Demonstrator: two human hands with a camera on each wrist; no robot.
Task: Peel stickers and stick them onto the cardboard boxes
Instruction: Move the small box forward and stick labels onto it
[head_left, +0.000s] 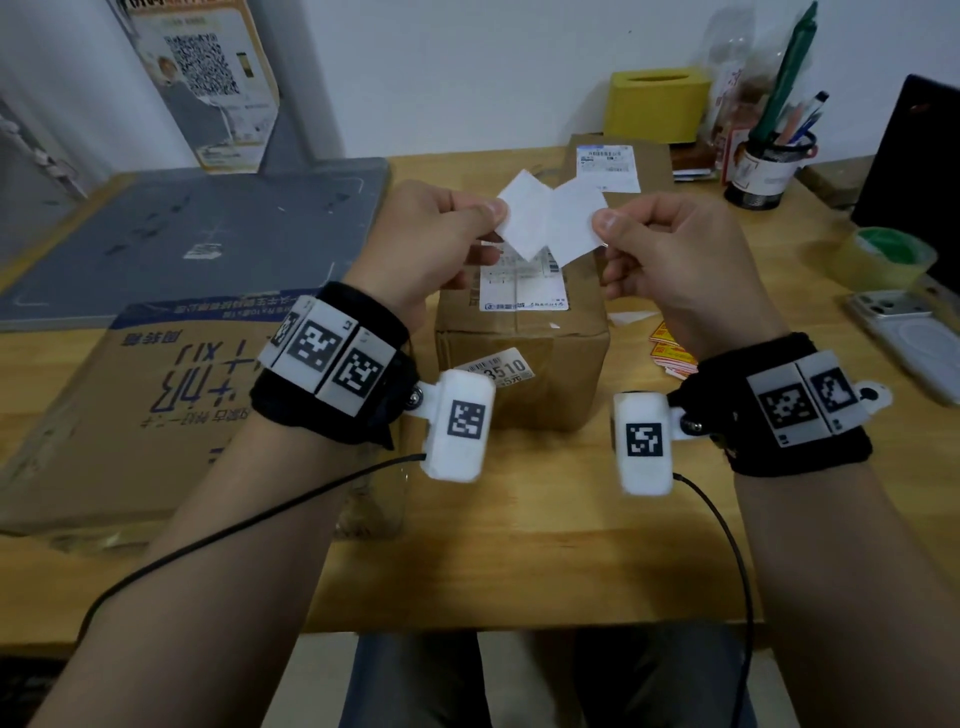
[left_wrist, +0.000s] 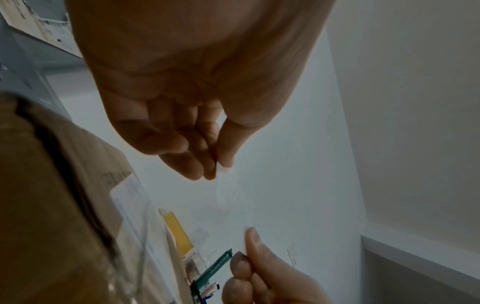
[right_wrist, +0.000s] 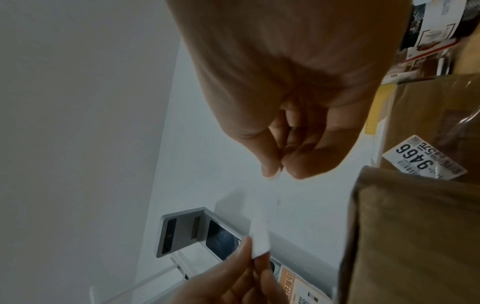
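Observation:
Both hands are raised over a small taped cardboard box (head_left: 519, 358). My left hand (head_left: 493, 215) pinches one white square (head_left: 524, 218) between thumb and fingers. My right hand (head_left: 602, 226) pinches a second white square (head_left: 576, 223). The two squares meet at the middle and spread apart; which is sticker and which is backing I cannot tell. The left wrist view shows the left hand (left_wrist: 218, 166) pinching a thin sheet edge. In the right wrist view the right hand (right_wrist: 279, 170) pinches the white sheet (right_wrist: 259, 236). Red and yellow stickers (head_left: 670, 353) lie on the table.
A large flat cardboard box (head_left: 156, 405) lies at the left, with a grey mat (head_left: 197, 234) behind it. A second labelled box (head_left: 618, 171) stands behind the small one. At the right are a tape roll (head_left: 888, 260), a phone (head_left: 914, 332) and a pen holder (head_left: 769, 166).

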